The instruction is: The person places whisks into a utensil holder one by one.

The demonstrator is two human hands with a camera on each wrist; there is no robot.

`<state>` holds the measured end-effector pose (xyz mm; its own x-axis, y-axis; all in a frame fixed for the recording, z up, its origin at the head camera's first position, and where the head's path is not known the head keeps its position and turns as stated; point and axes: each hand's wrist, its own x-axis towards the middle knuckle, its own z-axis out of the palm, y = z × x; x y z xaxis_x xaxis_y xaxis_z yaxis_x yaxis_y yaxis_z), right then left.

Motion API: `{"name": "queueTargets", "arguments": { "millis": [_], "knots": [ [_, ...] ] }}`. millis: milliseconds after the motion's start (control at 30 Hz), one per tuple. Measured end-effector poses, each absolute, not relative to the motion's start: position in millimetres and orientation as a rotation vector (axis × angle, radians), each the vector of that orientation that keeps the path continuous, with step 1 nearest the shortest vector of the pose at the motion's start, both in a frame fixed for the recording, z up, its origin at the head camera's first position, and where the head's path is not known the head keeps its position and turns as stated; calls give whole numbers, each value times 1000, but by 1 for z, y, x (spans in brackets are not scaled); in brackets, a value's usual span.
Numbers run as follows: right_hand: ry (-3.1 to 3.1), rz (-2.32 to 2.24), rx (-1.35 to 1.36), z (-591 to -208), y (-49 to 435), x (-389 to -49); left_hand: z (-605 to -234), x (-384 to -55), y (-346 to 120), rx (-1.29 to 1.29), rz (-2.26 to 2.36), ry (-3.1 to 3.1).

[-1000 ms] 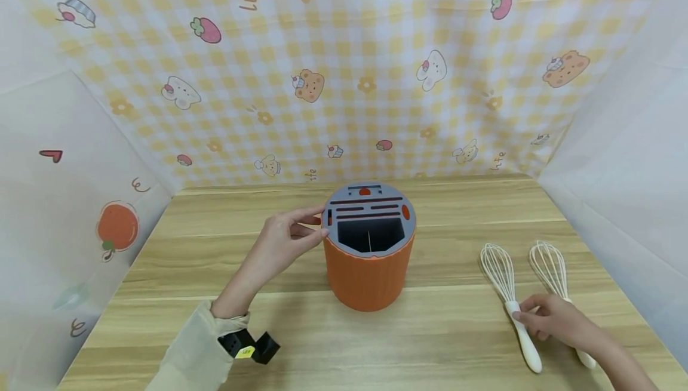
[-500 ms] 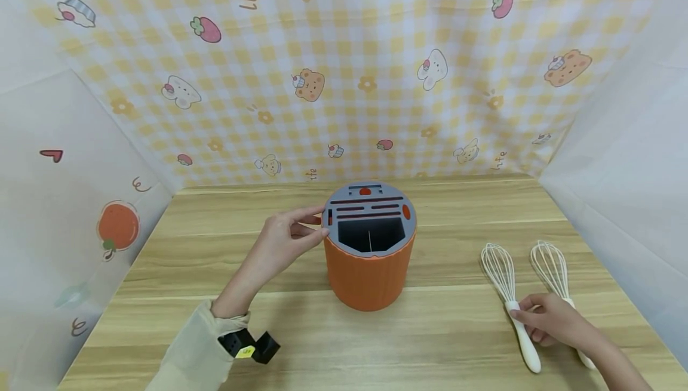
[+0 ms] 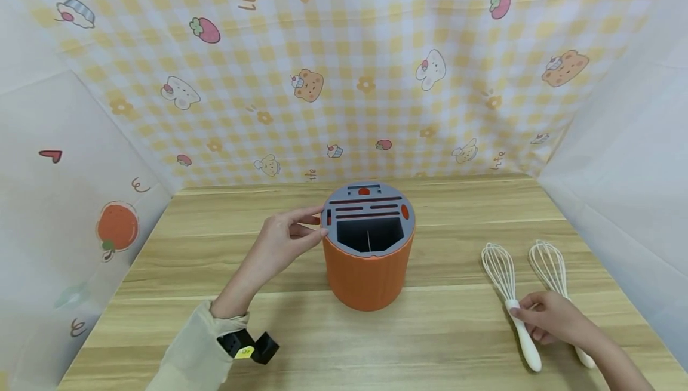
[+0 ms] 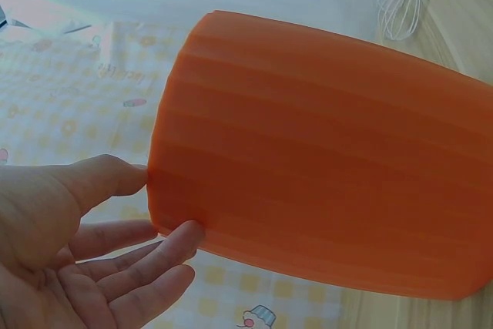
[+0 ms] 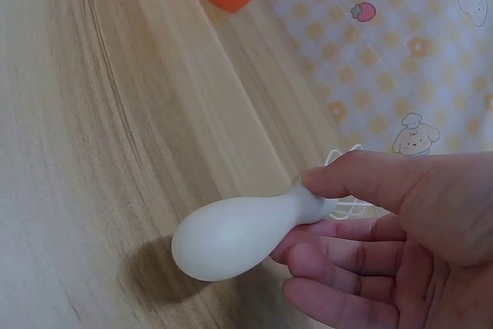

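An orange round utensil holder [image 3: 368,283] with a grey slotted top stands upright on the table. My left hand [image 3: 283,237] is at its left rim, thumb and fingers lightly touching; in the left wrist view the fingers [image 4: 146,275] are extended, not wrapped around it. At the right, my right hand [image 3: 556,318] pinches a white whisk [image 3: 500,270] by the upper handle, between thumb and fingers. That whisk's rounded handle end [image 5: 231,238] shows in the right wrist view, its wires mostly hidden behind the hand. A second white whisk [image 3: 549,267] lies alongside, its handle partly covered by the right hand.
The wooden table [image 3: 215,259] meets a yellow checked cloth [image 3: 365,51] hanging at the back. White sheets [image 3: 629,110] bound the left and right sides. A black device [image 3: 242,344] is strapped on the left wrist.
My right hand has shifted very slightly upward in the head view, with the pinched whisk barely moving. The left hand and the utensil holder stay in place.
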<state>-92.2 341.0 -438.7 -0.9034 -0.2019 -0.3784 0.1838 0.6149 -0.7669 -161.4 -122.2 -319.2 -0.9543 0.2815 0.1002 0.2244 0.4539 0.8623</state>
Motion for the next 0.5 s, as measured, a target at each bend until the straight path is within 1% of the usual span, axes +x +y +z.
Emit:
{"name": "queueTargets", "arguments": {
  "millis": [500],
  "knots": [
    [2455, -1232, -93, -418, 339, -96, -319, -161, -122, 446, 1536, 2638]
  ]
}}
